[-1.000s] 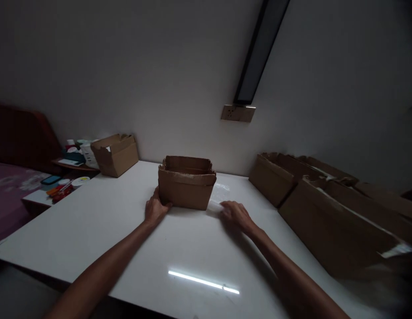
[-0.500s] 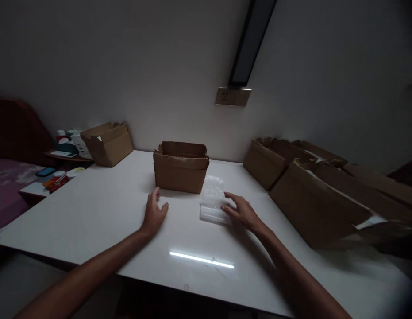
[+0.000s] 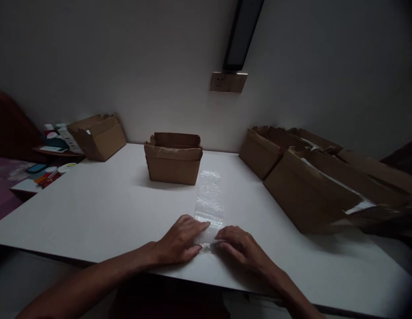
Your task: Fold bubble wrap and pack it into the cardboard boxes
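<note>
A clear strip of bubble wrap (image 3: 209,191) lies flat on the white table, running from beside a cardboard box (image 3: 174,165) toward the front edge. My left hand (image 3: 182,239) grips the strip's near left side, its thumb and fingers around the plastic. At the near right side, my right hand (image 3: 240,246) has its fingertips and thumb closed on the wrap. Between both hands the near end looks bunched or folded; part of it is hidden by the fingers.
Several open cardboard boxes (image 3: 302,195) line the right side of the white table (image 3: 93,208). Another box (image 3: 98,137) stands at the back left. Beyond it, small items crowd a low shelf (image 3: 53,152). A socket plate (image 3: 228,83) is on the wall.
Both hands have come closer together and toward me, onto the bubble wrap's near end. The strip now reaches nearer the front edge; its near part was folded before. The view shifted slightly.
</note>
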The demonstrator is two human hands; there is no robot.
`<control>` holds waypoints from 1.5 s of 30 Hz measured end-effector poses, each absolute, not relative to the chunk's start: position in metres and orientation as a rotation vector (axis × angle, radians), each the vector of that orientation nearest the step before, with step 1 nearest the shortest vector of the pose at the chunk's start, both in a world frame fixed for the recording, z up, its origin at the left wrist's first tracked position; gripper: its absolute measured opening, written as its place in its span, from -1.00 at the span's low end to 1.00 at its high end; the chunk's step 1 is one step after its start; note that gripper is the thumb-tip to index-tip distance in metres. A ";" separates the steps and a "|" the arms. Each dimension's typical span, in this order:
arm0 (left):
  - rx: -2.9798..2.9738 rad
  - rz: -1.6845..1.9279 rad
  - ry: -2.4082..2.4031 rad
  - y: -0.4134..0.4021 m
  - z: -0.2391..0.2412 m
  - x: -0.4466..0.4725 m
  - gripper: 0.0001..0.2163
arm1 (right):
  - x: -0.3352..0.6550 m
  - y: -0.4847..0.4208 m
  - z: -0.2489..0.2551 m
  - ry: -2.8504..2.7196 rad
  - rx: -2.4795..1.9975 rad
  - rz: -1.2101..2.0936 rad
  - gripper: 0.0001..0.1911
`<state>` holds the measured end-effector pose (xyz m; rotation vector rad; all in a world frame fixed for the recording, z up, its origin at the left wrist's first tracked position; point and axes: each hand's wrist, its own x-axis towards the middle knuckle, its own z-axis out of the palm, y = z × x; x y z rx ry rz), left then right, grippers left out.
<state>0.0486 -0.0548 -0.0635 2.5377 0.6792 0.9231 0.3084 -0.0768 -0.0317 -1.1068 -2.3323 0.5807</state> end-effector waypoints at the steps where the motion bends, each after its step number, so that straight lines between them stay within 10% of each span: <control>1: 2.508 0.876 0.690 -0.058 -0.066 0.052 -0.45 | 0.307 -0.082 -0.035 -2.305 -1.126 0.637 -0.80; 13: 1.827 0.802 1.179 -0.030 -0.057 0.077 -0.51 | 0.299 -0.105 -0.048 -2.113 -1.100 -0.283 -0.72; 27: 2.241 0.749 0.996 -0.075 -0.050 0.050 -0.54 | 0.291 -0.094 -0.044 -2.280 -1.147 0.434 -0.76; 35: 2.114 0.754 1.127 -0.055 -0.053 0.064 -0.53 | 0.287 -0.111 -0.040 -2.384 -1.209 -0.075 -0.67; 45: 2.241 0.704 0.923 -0.082 -0.045 0.051 -0.46 | 0.293 -0.126 -0.052 -2.237 -1.261 0.358 -0.70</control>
